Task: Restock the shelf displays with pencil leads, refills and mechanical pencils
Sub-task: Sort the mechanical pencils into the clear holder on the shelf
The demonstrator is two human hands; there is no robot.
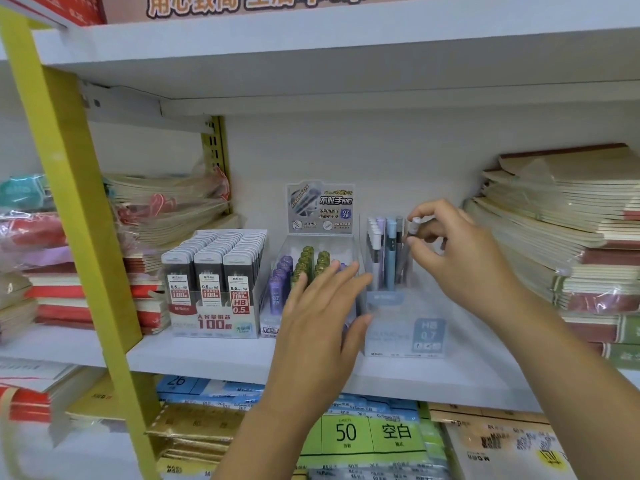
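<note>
Right hand (pixel 460 251) pinches grey mechanical pencil (pixel 402 263) near upright, cap up, tip down in clear display box (pixel 405 327); left hand (pixel 322 313) flat, fingers straight.

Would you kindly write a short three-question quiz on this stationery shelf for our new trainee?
1. True or false: the right hand pinches a white-capped grey mechanical pencil leaning in the clear plastic pencil display box.
2. What does the left hand hold? A) nothing, fingers straight; B) a purple tube; C) a notebook.
3. Fill in: the red-and-white carton of black 0.5 HB lead cases stands to the ___ of the clear box of purple and green lead tubes.
Key: 1 true; 2 A; 3 left.
</note>
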